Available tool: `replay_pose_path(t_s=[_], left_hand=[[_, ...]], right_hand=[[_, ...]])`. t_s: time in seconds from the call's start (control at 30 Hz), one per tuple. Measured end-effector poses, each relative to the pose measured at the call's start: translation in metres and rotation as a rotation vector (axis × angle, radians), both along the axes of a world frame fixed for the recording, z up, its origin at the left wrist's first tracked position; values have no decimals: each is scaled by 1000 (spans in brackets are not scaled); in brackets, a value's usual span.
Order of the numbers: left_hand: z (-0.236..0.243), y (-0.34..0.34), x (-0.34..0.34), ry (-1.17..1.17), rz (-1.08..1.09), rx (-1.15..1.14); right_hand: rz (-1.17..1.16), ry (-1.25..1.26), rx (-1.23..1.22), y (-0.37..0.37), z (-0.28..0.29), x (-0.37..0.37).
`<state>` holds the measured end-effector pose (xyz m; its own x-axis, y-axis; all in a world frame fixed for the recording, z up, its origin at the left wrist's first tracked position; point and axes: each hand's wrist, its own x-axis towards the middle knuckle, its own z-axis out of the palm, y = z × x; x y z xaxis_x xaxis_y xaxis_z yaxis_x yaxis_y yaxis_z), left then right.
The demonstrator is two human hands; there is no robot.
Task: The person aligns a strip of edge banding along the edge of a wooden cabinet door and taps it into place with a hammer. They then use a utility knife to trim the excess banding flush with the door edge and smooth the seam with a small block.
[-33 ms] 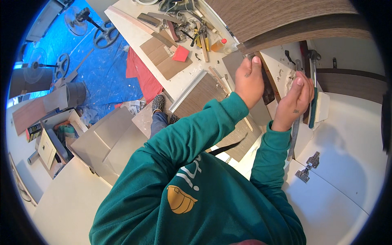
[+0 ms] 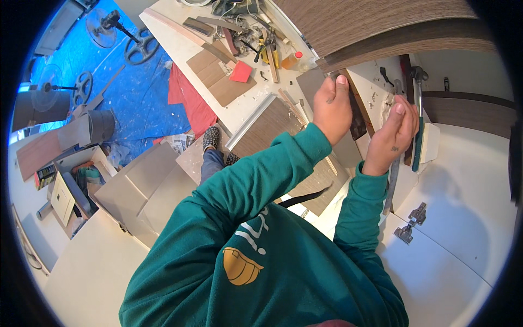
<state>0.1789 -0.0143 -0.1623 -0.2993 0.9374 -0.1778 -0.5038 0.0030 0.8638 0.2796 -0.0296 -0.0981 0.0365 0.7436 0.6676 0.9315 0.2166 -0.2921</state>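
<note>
My left hand [image 2: 333, 109] is closed with its thumb up, beside the edge of a dark brown wooden strip [image 2: 357, 106]. Whatever its fingers grip is hidden behind them. To its right, my right hand [image 2: 391, 136] has its fingers curled together and thumb raised. A crumpled whitish bit [image 2: 386, 103] shows by those fingertips; I cannot make out what the hand holds. Just right of that hand lies a hammer [image 2: 418, 144] with a metal head and a dark green grip. Above both hands hangs a wood-grain panel [image 2: 381, 24].
A worktop [image 2: 169, 24] at the upper left carries cardboard [image 2: 218, 82], a red square [image 2: 241, 71], a bottle [image 2: 292, 60] and jumbled tools. Below it leans a brown panel [image 2: 272, 128]. A metal hinge [image 2: 411, 222] sits on the white surface at right. Fans [image 2: 111, 22] stand on blue sheeting.
Both hands keep the same place and grip. Only the loose end of a black strap near my chest has shifted slightly.
</note>
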Motion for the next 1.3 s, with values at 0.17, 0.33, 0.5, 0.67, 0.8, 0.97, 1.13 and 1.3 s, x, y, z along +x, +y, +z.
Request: replay_pose_path(t_s=[0.17, 0.33, 0.5, 0.67, 0.8, 0.97, 1.13, 1.3], left_hand=[[-3, 5, 3, 121, 32, 33], [-6, 5, 5, -190, -57, 106], [17, -15, -7, -494, -187, 56], [10, -16, -4, -640, -226, -24], [9, -14, 2, -594, -193, -20], [6, -14, 6, -450, -140, 15], [-1, -21, -1, -524, -169, -54], [-25, -22, -14, -216, -12, -74]], right_hand=[[11, -6, -3, 3, 0, 0], [18, -2, -9, 4, 0, -2], [-5, 0, -33, 1, 2, -3], [7, -3, -37, 2, 1, -3], [-9, 15, -38, 2, -1, -4], [-16, -3, -50, 1, 0, -4], [-8, 8, -46, 0, 2, -6], [-9, 4, -22, 1, 2, -6]])
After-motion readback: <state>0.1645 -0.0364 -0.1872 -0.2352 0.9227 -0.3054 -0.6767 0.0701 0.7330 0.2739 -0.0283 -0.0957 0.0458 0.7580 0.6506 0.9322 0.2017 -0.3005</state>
